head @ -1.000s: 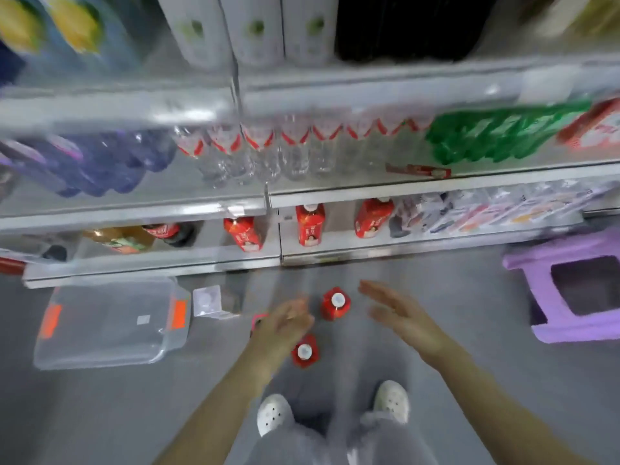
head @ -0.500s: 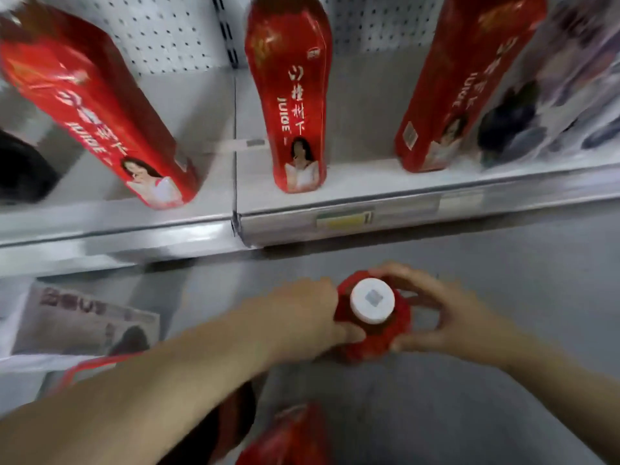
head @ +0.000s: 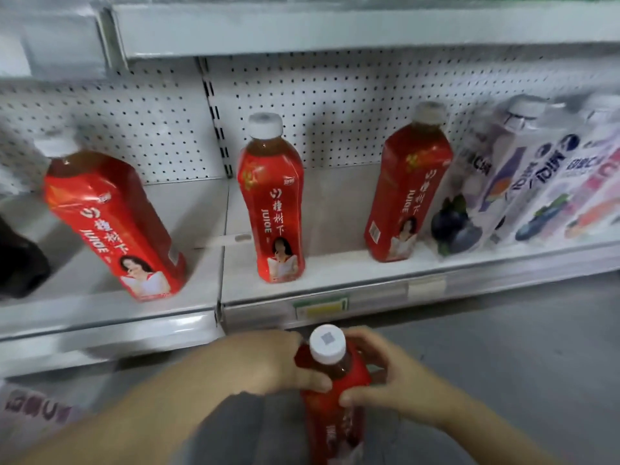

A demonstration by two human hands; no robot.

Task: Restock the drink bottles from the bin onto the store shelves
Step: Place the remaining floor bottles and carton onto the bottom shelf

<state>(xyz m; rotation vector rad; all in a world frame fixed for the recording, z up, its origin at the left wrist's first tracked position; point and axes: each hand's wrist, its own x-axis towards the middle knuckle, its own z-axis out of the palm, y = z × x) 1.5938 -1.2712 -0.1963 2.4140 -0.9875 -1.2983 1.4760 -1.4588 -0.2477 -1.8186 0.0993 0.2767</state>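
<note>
I hold one red juice bottle [head: 330, 397] with a white cap upright in front of the bottom shelf [head: 335, 293]. My left hand [head: 268, 360] grips its shoulder from the left, and my right hand [head: 396, 380] grips it from the right. Three matching red juice bottles stand on the shelf: one at the left [head: 114, 226], one in the middle [head: 271, 203], one to the right [head: 407, 189]. The bin is out of view.
White cartons with fruit pictures [head: 523, 182] fill the shelf's right end. A dark bottle [head: 16, 260] sits at the far left edge. A white pegboard [head: 335, 105] backs the shelf, under another shelf [head: 335, 25]. Grey floor [head: 503, 347] lies at the right.
A second ago I stood reaching down to bottles on the floor. Since then I have come down to the bottom shelf, and both hands have gripped one bottle and raised it a little.
</note>
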